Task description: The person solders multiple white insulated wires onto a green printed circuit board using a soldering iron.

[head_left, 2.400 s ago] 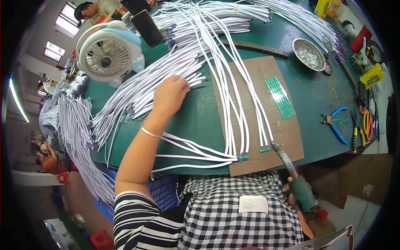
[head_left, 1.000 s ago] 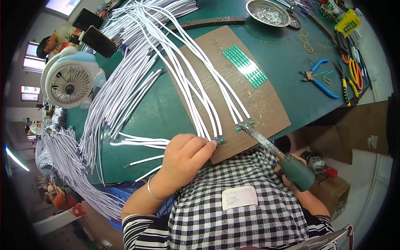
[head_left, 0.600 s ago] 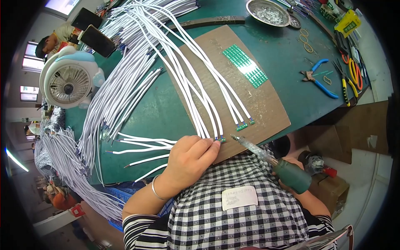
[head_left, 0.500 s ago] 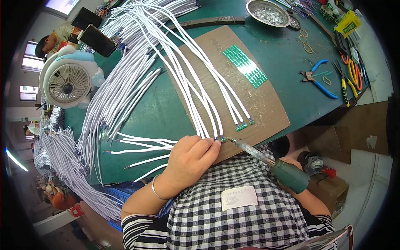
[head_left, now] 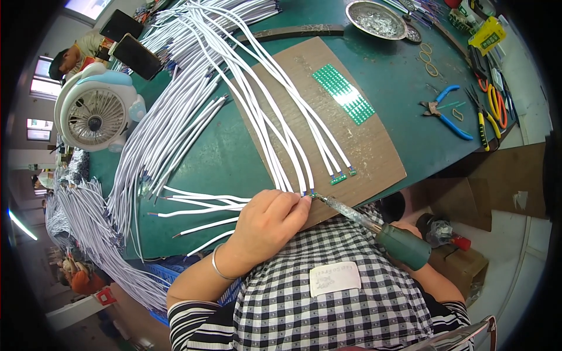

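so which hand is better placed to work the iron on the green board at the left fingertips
Probably the right hand: it holds the green-handled iron, tip at that green board. The left hand seems busy holding white cables.

Everything here is shot from up on the person's head, through the left of two fisheyes worn side by side. It's pointed down and a bit forward, so the checked apron (head_left: 293, 304) is looked down on along the bottom edge, with the green table (head_left: 404, 111) spread out above it. The left hand (head_left: 272, 221) is caught fairly close, near mid-frame. The fan (head_left: 93, 114) is seen farther off to the left, with windows (head_left: 44, 79) taken in behind it. Straight edges are bent toward the rim, and the corners are blacked out.
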### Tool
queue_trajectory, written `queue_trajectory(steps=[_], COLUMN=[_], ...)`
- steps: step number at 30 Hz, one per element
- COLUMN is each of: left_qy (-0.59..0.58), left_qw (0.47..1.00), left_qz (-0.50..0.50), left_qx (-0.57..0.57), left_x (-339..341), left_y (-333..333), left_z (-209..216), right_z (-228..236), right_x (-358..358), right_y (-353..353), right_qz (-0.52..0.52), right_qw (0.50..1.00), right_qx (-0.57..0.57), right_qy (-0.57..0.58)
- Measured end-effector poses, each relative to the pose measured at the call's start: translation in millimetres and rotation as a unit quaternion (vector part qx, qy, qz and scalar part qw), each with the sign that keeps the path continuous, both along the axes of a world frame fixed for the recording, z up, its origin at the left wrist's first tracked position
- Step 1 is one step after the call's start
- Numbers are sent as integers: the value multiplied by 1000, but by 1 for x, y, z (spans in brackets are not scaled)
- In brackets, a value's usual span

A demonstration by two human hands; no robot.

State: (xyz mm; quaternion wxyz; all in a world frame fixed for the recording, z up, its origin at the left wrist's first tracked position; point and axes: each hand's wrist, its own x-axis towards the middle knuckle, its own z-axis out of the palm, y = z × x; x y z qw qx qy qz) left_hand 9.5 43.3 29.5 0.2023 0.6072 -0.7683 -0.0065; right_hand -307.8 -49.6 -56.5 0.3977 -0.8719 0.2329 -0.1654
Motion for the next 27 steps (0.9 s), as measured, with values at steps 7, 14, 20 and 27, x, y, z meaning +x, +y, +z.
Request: queue_trajectory(steps=[7,14,20,27], left_qy=[-5,-4,-10,-18], left_qw=[1000,1000,1000,1000], left_qz=[-8,-6,-14,-17], left_qx=[11,24,-4,-3], left_x=[0,0,1,1], left_y=[0,-2,-3,-5], left_z=[0,1,0,0], right_z=[9,-4,-1,-26], right_x=[7,2,2,-4], right_y=[2,4,6,12], right_qz=[-23,-31,-42,-63], right_qw=[998,999,994,997], right_qx=[-32,29,53,29], right_qy=[45,23,83,-43])
